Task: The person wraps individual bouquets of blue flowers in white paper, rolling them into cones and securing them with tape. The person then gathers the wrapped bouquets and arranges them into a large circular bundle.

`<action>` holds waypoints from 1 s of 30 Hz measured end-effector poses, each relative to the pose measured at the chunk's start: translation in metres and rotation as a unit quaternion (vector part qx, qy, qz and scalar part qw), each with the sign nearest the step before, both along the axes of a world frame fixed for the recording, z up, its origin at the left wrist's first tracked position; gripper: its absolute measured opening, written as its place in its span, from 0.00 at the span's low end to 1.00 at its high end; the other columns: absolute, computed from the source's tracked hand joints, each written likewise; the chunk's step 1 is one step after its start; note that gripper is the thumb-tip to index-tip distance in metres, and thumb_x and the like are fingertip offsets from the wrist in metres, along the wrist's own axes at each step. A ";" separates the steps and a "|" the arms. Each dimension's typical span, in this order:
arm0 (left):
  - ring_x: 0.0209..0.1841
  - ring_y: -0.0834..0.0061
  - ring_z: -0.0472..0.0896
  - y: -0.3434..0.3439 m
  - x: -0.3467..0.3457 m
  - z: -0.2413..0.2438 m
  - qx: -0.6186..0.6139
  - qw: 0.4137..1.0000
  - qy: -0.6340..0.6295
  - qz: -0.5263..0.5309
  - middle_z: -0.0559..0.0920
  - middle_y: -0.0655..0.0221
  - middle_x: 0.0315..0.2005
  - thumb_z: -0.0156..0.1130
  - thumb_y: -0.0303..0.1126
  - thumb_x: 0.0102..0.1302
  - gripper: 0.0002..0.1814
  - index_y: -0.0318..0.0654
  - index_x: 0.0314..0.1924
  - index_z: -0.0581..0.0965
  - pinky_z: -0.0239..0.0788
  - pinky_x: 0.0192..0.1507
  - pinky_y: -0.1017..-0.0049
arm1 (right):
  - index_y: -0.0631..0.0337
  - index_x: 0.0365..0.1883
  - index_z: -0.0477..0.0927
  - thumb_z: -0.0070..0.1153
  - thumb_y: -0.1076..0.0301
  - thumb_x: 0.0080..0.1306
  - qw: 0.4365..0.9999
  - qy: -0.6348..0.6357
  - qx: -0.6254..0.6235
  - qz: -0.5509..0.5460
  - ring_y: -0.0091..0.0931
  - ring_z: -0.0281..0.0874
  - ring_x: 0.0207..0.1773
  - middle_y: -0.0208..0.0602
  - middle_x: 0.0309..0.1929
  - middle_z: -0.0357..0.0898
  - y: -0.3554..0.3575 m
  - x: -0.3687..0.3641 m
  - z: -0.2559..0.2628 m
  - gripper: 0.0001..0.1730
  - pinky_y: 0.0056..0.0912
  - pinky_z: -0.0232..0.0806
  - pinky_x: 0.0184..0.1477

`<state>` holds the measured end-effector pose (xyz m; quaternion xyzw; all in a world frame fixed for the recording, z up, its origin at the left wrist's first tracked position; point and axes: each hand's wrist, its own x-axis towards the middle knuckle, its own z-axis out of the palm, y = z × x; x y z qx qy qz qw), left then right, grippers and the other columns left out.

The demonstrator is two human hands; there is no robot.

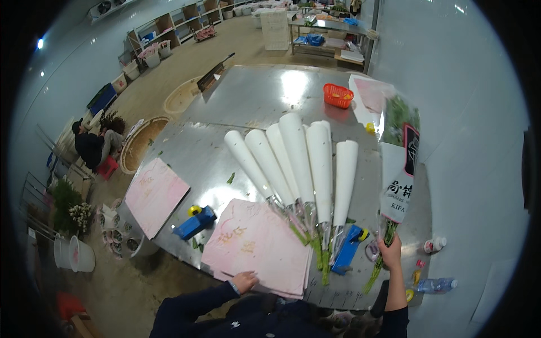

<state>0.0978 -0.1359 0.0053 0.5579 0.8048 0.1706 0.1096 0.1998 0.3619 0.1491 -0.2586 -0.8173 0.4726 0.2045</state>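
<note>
My right hand (391, 252) grips the green stems of a sleeved flower bunch (395, 169), held upright at the right in a clear sleeve with printed writing. My left hand (245, 282) rests at the near edge of a stack of pink printed sheets (258, 245); how its fingers lie is hard to tell. Several bunches wrapped in white paper cones (296, 156) fan out on the metal table (253, 95), their stems towards me. A blue tape dispenser (346, 250) lies between them and my right hand. Another blue tape dispenser (195, 223) sits left of the pink stack.
A smaller pink stack (156, 196) lies at the table's left. An orange plastic basket (338, 95) is at the far right. A plastic bottle (437, 285) and a white pill bottle (435, 245) lie by the right wall. A person sits on a red stool (107, 167) beyond the left edge.
</note>
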 end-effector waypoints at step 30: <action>0.48 0.66 0.77 -0.018 0.050 0.016 0.024 0.997 -0.063 -0.039 0.79 0.63 0.44 0.49 0.30 0.62 0.15 0.41 0.49 0.74 0.70 0.49 0.72 | 0.66 0.52 0.67 0.66 0.50 0.45 0.936 -0.275 -0.001 0.219 0.42 0.75 0.44 0.50 0.37 0.77 -0.281 -0.037 -0.116 0.41 0.37 0.66 0.46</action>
